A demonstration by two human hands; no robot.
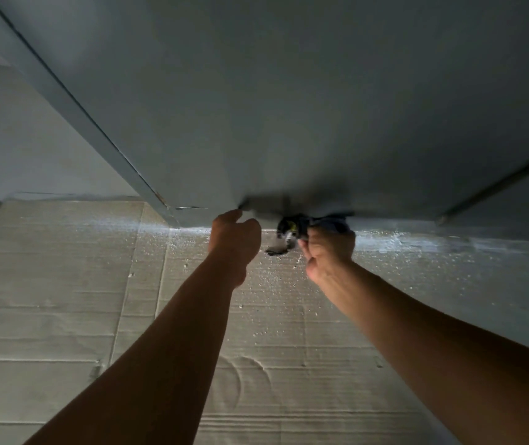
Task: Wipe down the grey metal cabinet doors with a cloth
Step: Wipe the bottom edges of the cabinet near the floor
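Two hands: left hand (pixel 235 237) fingers curl on the bottom edge of the cabinet door (pixel 288 107). The right hand (pixel 328 250) clutches a cloth (pixel 288 232), print blurred.

Flattened cardboard (pixel 48 300) with white crumbs (pixel 149 234)

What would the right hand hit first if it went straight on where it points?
Probably the lower edge of the grey cabinet door: the right hand grips the cloth right against it, though depth is unclear.
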